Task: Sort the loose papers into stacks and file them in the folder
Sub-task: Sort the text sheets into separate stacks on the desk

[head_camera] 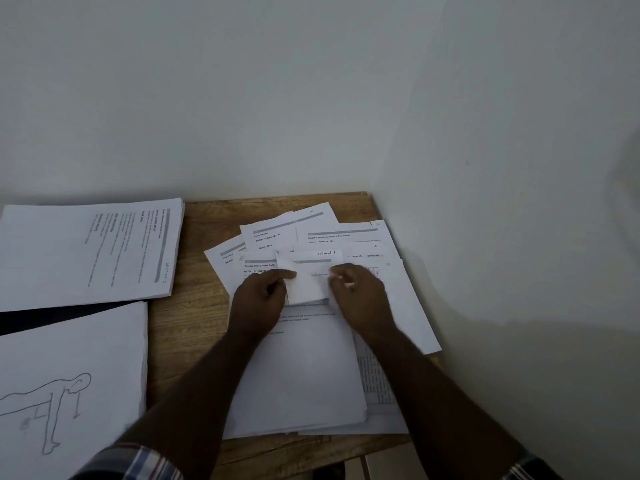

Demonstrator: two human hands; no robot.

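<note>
- While both hands work over the fanned loose papers (298, 368) on the desk (180, 327), the left hand (258, 297) and right hand (358, 292) each pinch a side of a small folded slip (306, 284).
- Tugging could tear it, or scatter the sheets beneath.
- Beyond, headings read "INITIAL SCENE SETUP"; one sheet (323, 254) bears handwriting, seemingly "SECTION".

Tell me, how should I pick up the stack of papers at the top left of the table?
Probably by its right short edge. The stack lies flat on the table, and that edge faces bare wood, so fingers can slide under there. Come from the right, thumb on top, fingers below, squeezing every sheet in one grip so none slips out.
</note>
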